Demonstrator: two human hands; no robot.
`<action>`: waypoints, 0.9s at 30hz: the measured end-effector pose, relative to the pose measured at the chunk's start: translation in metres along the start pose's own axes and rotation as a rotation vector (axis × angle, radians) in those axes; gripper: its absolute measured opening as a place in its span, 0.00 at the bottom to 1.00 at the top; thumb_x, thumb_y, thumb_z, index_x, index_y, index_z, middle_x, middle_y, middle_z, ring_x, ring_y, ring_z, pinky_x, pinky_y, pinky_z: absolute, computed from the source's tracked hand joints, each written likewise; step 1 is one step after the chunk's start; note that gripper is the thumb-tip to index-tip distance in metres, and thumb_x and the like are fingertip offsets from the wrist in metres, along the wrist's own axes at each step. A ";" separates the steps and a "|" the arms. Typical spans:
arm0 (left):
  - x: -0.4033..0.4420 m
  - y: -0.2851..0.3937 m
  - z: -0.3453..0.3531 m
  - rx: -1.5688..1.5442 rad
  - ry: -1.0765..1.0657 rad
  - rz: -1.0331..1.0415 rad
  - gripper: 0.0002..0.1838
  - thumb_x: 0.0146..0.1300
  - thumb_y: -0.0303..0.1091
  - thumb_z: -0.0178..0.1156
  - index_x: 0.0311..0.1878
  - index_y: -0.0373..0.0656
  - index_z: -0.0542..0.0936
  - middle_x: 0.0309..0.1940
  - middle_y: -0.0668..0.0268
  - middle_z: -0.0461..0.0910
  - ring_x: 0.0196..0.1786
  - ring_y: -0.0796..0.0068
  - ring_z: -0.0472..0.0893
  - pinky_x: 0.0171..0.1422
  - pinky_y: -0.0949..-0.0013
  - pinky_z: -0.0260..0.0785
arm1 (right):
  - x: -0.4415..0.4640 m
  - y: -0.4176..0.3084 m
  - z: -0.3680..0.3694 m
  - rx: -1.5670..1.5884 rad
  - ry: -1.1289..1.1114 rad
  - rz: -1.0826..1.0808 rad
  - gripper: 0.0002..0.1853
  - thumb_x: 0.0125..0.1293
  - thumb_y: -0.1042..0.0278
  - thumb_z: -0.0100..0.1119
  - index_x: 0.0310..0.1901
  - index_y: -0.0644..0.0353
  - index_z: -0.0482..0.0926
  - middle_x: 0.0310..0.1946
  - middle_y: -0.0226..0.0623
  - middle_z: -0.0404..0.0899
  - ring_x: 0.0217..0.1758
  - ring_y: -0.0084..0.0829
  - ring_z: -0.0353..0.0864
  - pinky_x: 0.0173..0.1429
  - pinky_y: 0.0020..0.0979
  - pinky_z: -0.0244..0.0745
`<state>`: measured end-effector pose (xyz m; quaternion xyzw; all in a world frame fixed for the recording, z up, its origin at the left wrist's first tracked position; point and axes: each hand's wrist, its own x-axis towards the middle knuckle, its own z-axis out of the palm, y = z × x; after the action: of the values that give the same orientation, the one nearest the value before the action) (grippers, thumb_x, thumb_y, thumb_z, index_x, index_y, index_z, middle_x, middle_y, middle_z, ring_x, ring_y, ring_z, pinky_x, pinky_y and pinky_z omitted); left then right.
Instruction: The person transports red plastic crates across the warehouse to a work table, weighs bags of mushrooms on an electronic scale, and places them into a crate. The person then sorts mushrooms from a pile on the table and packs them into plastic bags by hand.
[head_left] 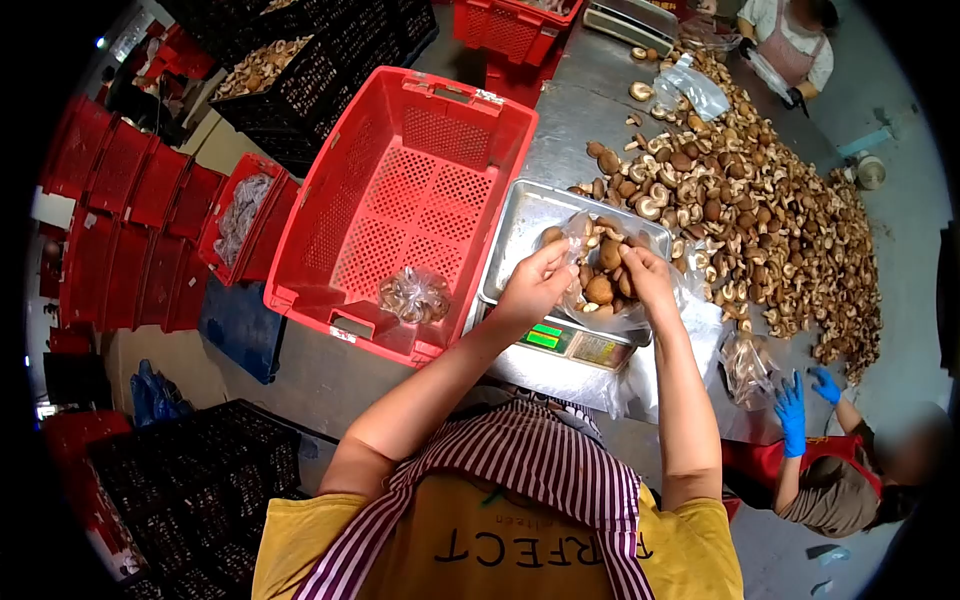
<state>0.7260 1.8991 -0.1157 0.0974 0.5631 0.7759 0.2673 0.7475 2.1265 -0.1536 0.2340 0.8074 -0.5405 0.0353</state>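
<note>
Clear plastic forms the thin, open-mouthed bag (pixel 622 320) that lies on the rectangular silver metal tray (pixel 516 230) of a weighing scale (pixel 598 350), with brown-capped mushrooms (pixel 600 290) inside. The person's bare left hand (pixel 533 288) has thumb and fingers pinched together on one side of its rim; the bare right hand (pixel 652 282) is closed on the opposite side.

If either pinch slipped, the film could fold inward and let mushrooms roll out; a hard tug might tear it. Hands pressing or lifting could also skew the weight reading. Loose pieces from the big heap of brown and cream mushrooms (pixel 760 230), close beside the tray, might tumble onto it.

Left of the scale, a large red perforated plastic crate (pixel 335 170) holds one filled transparent bag (pixel 415 295) in its near corner. Beyond it, a smaller red crate (pixel 270 225) contains crumpled clear plastic (pixel 245 210), and a black slatted crate (pixel 290 95) carries more mushrooms.
</note>
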 end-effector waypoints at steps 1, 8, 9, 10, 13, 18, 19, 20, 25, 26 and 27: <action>0.000 -0.001 -0.001 -0.001 0.003 0.001 0.22 0.69 0.28 0.55 0.66 0.38 0.70 0.39 0.75 0.78 0.30 0.90 0.69 0.31 0.84 0.65 | -0.006 -0.004 -0.001 0.285 -0.109 0.078 0.18 0.71 0.54 0.56 0.37 0.62 0.83 0.24 0.35 0.82 0.25 0.24 0.77 0.33 0.27 0.73; 0.002 -0.005 -0.002 0.029 -0.015 -0.020 0.25 0.69 0.28 0.55 0.68 0.36 0.66 0.40 0.73 0.78 0.32 0.89 0.70 0.33 0.84 0.65 | -0.042 -0.012 -0.008 0.753 -0.215 0.108 0.17 0.73 0.61 0.53 0.54 0.65 0.76 0.47 0.36 0.81 0.49 0.27 0.81 0.53 0.27 0.77; 0.002 -0.006 -0.003 0.025 -0.026 -0.011 0.25 0.69 0.28 0.55 0.68 0.36 0.67 0.40 0.73 0.77 0.32 0.89 0.70 0.33 0.83 0.66 | -0.046 -0.009 -0.009 0.788 -0.210 0.091 0.17 0.72 0.61 0.54 0.54 0.65 0.75 0.48 0.36 0.81 0.50 0.26 0.81 0.54 0.27 0.77; -0.001 0.000 -0.001 0.046 0.002 -0.015 0.23 0.69 0.28 0.55 0.66 0.36 0.69 0.38 0.73 0.77 0.31 0.88 0.70 0.34 0.82 0.66 | -0.051 -0.006 -0.019 0.766 -0.186 0.036 0.16 0.72 0.61 0.55 0.53 0.64 0.76 0.49 0.36 0.80 0.50 0.26 0.80 0.54 0.27 0.76; -0.005 0.003 -0.006 0.063 -0.044 0.008 0.20 0.69 0.28 0.55 0.63 0.35 0.71 0.37 0.73 0.76 0.31 0.88 0.70 0.34 0.82 0.66 | -0.066 -0.018 -0.070 0.809 -0.080 -0.099 0.21 0.66 0.54 0.61 0.51 0.63 0.76 0.47 0.37 0.79 0.48 0.28 0.79 0.50 0.29 0.77; -0.003 0.002 -0.007 0.051 -0.060 0.014 0.19 0.67 0.28 0.58 0.60 0.35 0.73 0.41 0.71 0.77 0.32 0.89 0.72 0.35 0.82 0.66 | -0.050 -0.046 -0.156 0.392 0.440 -0.014 0.24 0.64 0.50 0.64 0.54 0.58 0.76 0.44 0.41 0.79 0.44 0.27 0.77 0.45 0.25 0.74; -0.002 -0.002 -0.007 0.049 -0.040 0.025 0.19 0.68 0.28 0.57 0.60 0.36 0.73 0.42 0.70 0.77 0.32 0.89 0.72 0.35 0.82 0.66 | -0.025 -0.007 -0.192 0.140 0.577 0.042 0.23 0.64 0.54 0.65 0.55 0.59 0.76 0.46 0.41 0.79 0.46 0.27 0.78 0.46 0.26 0.75; -0.004 0.002 -0.007 0.054 -0.041 0.034 0.18 0.67 0.27 0.58 0.59 0.35 0.73 0.43 0.70 0.77 0.33 0.89 0.73 0.34 0.82 0.66 | -0.006 0.036 -0.220 -0.102 0.775 -0.113 0.24 0.64 0.57 0.65 0.58 0.61 0.75 0.51 0.42 0.78 0.50 0.28 0.79 0.49 0.25 0.76; -0.005 0.020 -0.013 0.045 -0.014 0.066 0.16 0.67 0.26 0.57 0.57 0.34 0.73 0.43 0.70 0.77 0.35 0.90 0.73 0.35 0.83 0.66 | -0.048 0.006 -0.168 0.203 0.697 -0.263 0.20 0.69 0.64 0.60 0.59 0.62 0.74 0.57 0.44 0.75 0.57 0.33 0.77 0.60 0.30 0.76; -0.005 0.020 -0.015 0.041 -0.023 0.057 0.17 0.68 0.27 0.57 0.58 0.36 0.74 0.45 0.69 0.77 0.35 0.89 0.73 0.37 0.82 0.67 | -0.055 0.001 -0.151 0.246 0.644 -0.262 0.19 0.69 0.65 0.59 0.59 0.63 0.74 0.58 0.44 0.75 0.58 0.33 0.77 0.61 0.31 0.76; -0.004 0.020 -0.017 0.036 -0.033 0.047 0.17 0.69 0.29 0.56 0.60 0.37 0.74 0.47 0.67 0.78 0.36 0.89 0.73 0.39 0.82 0.67 | -0.065 -0.010 -0.132 0.269 0.619 -0.246 0.18 0.70 0.67 0.57 0.58 0.63 0.74 0.57 0.44 0.76 0.57 0.34 0.77 0.61 0.32 0.76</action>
<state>0.7158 1.8782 -0.1027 0.1280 0.5699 0.7701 0.2563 0.8267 2.2189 -0.0708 0.2903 0.7236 -0.5455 -0.3075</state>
